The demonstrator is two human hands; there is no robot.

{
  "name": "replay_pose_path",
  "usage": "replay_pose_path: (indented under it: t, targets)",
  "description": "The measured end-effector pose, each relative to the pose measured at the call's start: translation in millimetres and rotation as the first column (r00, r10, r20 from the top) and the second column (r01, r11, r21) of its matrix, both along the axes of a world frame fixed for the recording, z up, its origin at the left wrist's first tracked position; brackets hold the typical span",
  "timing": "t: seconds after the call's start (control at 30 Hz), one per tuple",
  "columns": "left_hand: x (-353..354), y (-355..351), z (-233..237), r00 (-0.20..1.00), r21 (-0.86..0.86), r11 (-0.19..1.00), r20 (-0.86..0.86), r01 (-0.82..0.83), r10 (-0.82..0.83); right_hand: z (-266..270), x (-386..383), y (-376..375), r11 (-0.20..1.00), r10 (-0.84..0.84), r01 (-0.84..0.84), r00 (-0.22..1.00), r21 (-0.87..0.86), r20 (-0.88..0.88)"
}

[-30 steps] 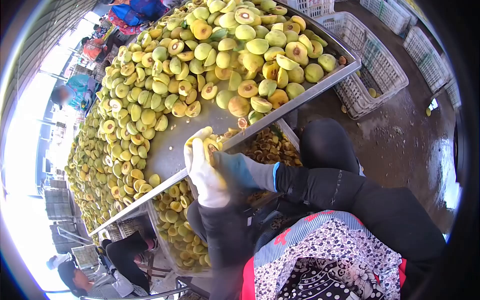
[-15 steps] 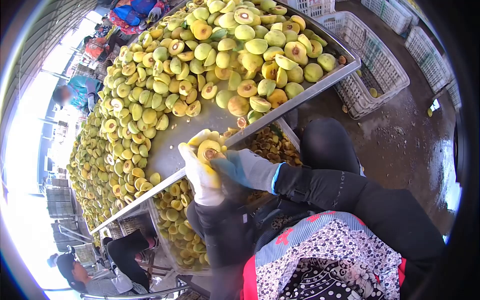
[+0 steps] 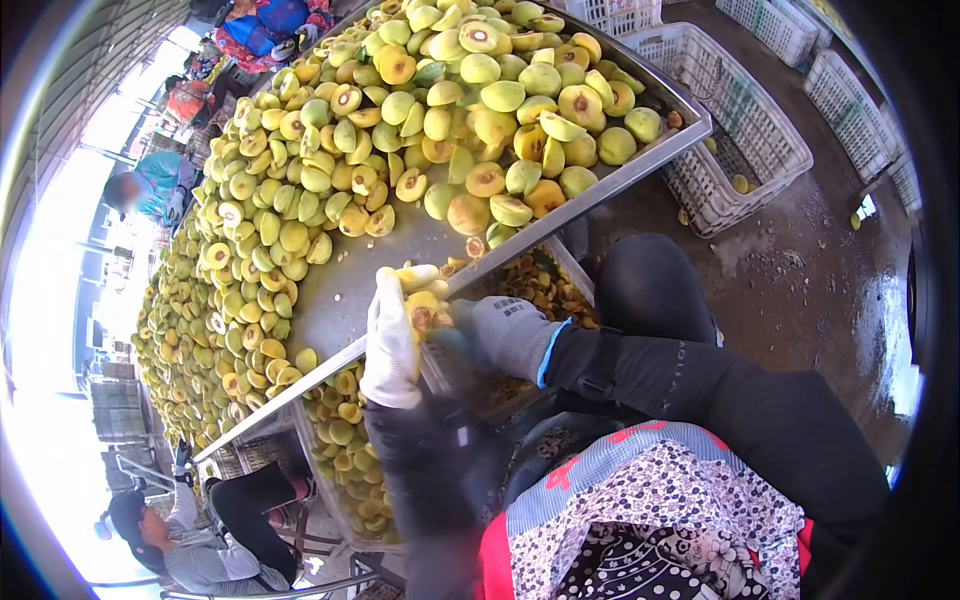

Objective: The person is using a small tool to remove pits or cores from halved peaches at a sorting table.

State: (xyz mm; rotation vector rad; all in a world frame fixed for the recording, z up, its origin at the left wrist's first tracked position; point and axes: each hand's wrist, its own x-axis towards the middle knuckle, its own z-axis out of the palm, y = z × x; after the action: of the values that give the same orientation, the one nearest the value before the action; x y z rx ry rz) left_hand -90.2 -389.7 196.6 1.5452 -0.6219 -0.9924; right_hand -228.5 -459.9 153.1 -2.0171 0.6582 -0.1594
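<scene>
1. A cut half of a yellow-green fruit with a brownish-orange centre [image 3: 422, 317] is in the person's two gloved hands, just by the near rim of the table.
2. The left hand, in a white knit glove stained yellow at the fingers [image 3: 390, 345], is closed round the fruit half from the side, thumb and fingers bent about it.
3. The right hand, in a grey glove with blue at the cuff [image 3: 508, 328], comes up close against the fruit half; its fingertips are blurred (whether they pinch a tool or only the flesh, one cannot tell).
4. Beyond the hands spreads a broad grey metal table with a raised rim [image 3: 335, 298], bearing a great heap of yellow-green fruit halves [image 3: 300, 180], many with brown centres upward.
5. Below the rim, brownish-yellow scraps [image 3: 545, 283] lie beside the right hand, and a container of more fruit halves [image 3: 345, 450] stands below the left.
6. A white slatted plastic crate [image 3: 720, 205] stands on the wet brown floor [image 3: 790, 270]; a co-worker in a grey top [image 3: 205, 565] sits at the lower left.
</scene>
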Motion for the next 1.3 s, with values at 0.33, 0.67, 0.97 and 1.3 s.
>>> replay_pose_path:
  t: [0.33,0.67,0.97,1.3]
  targets:
    - [-9.2,7.8,-14.2,0.985,-0.047,0.995,0.144,-0.087,0.093,-71.8,38.5,15.1,0.955,0.040,-0.215,0.778,0.205,0.627]
    - [-34.2,7.3,-9.8,0.907,-0.346,0.865,0.078,-0.365,0.414,22.7,-10.0,7.2,0.088,0.066,-0.235,0.971,0.968,0.230]
    - [-11.6,17.9,-6.9,0.953,-0.234,0.937,-0.215,-0.261,0.212,7.3,-1.9,-0.8,0.043,0.352,-0.153,0.927,0.987,0.128]
    - [-13.9,25.0,-13.5,0.985,-0.250,0.957,0.051,-0.147,0.164,23.1,-7.0,1.9,0.297,0.389,-0.228,0.916,0.927,0.101]
